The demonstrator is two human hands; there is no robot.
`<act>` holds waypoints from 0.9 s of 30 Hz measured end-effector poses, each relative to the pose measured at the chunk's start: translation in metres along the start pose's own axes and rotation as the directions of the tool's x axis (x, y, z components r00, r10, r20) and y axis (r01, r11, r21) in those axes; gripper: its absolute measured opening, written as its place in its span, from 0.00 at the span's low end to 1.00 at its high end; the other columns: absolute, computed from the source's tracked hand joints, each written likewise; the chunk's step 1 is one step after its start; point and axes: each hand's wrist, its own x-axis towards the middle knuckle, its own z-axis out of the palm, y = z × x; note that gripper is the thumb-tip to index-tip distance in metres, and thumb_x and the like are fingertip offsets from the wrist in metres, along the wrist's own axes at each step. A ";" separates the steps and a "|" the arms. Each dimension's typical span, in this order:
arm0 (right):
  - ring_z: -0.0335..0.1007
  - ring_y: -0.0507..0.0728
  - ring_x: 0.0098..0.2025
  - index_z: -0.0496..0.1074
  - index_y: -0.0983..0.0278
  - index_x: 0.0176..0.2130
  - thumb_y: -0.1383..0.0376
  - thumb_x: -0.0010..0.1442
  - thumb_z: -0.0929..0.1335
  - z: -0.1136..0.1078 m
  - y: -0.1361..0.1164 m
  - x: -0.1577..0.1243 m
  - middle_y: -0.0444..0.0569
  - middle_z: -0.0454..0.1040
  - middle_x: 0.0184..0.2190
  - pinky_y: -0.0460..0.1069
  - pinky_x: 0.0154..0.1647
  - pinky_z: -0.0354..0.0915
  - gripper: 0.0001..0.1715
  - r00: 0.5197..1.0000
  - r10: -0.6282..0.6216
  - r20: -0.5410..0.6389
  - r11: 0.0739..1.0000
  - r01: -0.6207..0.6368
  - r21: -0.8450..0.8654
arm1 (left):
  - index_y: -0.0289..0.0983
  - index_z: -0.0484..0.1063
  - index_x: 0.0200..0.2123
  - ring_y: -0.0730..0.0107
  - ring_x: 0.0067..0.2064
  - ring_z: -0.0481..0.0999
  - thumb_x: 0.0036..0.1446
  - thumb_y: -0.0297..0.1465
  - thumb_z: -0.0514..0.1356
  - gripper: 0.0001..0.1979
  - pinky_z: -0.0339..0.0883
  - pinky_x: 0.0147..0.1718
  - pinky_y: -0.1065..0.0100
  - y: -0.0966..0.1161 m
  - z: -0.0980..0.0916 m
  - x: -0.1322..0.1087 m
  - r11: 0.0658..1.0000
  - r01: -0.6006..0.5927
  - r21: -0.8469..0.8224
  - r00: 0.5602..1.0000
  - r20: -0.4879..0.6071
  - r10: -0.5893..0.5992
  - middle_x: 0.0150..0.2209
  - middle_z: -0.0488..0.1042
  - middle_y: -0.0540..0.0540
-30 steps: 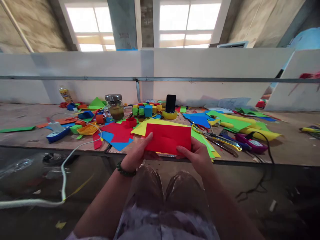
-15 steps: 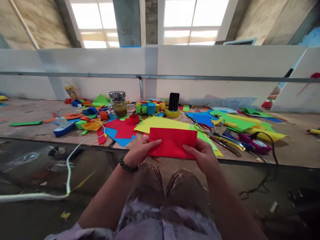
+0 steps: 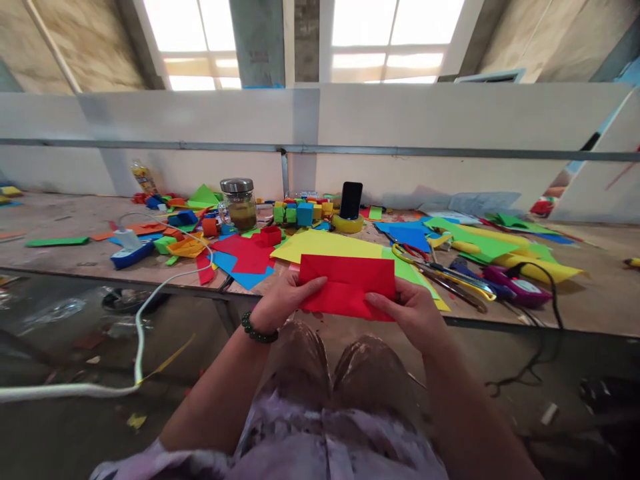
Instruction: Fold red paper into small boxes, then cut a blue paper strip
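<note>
A folded red sheet of paper (image 3: 347,283) is held up in front of me, just over the near edge of the workbench (image 3: 65,267). My left hand (image 3: 283,300) grips its left lower corner, thumb lying across the front. My right hand (image 3: 407,310) pinches the right lower corner, thumb on the front and fingers behind. A yellow sheet (image 3: 325,245) lies flat on the bench right behind the red one. My knees show below the hands.
Loose coloured paper scraps, small coloured cubes (image 3: 297,213), a glass jar with a metal lid (image 3: 239,203), a phone standing in a tape roll (image 3: 349,208), scissors (image 3: 440,273) and a purple glue gun (image 3: 515,283) lie on the bench. A white cable (image 3: 145,313) hangs off the left edge.
The red paper has come a little lower and nearer to me, and both hands have shifted their grip toward its lower corners. The view has tilted slightly.
</note>
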 end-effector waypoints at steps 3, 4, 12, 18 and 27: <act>0.77 0.61 0.32 0.80 0.61 0.37 0.56 0.41 0.79 -0.001 0.001 -0.001 0.48 0.82 0.33 0.51 0.31 0.74 0.22 1.000 0.015 0.016 0.999 -0.015 0.031 | 0.33 0.79 0.41 0.60 0.37 0.77 0.47 0.43 0.69 0.22 0.71 0.35 0.68 -0.001 0.000 0.000 0.998 -0.069 0.002 0.998 0.004 0.069 0.32 0.79 0.43; 0.77 0.61 0.33 0.80 0.61 0.38 0.56 0.41 0.79 -0.001 0.001 -0.002 0.48 0.82 0.33 0.51 0.31 0.74 0.23 1.000 0.022 0.021 0.999 -0.022 0.042 | 0.33 0.79 0.41 0.60 0.38 0.77 0.46 0.42 0.70 0.22 0.71 0.36 0.68 -0.001 0.000 0.000 0.997 -0.080 -0.002 0.997 0.009 0.080 0.34 0.79 0.43; 0.77 0.58 0.31 0.80 0.64 0.38 0.59 0.43 0.79 -0.005 0.002 -0.007 0.49 0.82 0.33 0.49 0.29 0.73 0.20 0.996 0.074 0.044 0.992 -0.078 0.097 | 0.29 0.76 0.34 0.78 0.23 0.63 0.51 0.43 0.66 0.20 0.55 0.20 0.76 0.006 -0.005 -0.006 0.980 -0.077 0.181 0.997 0.038 0.071 0.23 0.71 0.49; 0.74 0.53 0.22 0.82 0.62 0.30 0.64 0.36 0.80 -0.002 0.001 -0.008 0.47 0.81 0.28 0.45 0.21 0.72 0.16 0.990 0.136 0.025 0.945 -0.137 0.298 | 0.32 0.77 0.43 0.67 0.37 0.74 0.53 0.39 0.67 0.19 0.68 0.34 0.70 -0.001 -0.009 -0.006 0.993 -0.118 0.024 0.984 0.134 0.114 0.35 0.77 0.45; 0.69 0.51 0.16 0.81 0.63 0.24 0.68 0.34 0.75 0.000 -0.001 -0.006 0.47 0.77 0.19 0.43 0.14 0.68 0.09 0.997 0.079 -0.012 0.908 -0.067 0.413 | 0.35 0.77 0.42 0.69 0.27 0.76 0.51 0.41 0.66 0.19 0.70 0.28 0.71 0.002 -0.011 -0.005 0.936 0.031 -0.350 0.994 0.108 0.007 0.30 0.77 0.46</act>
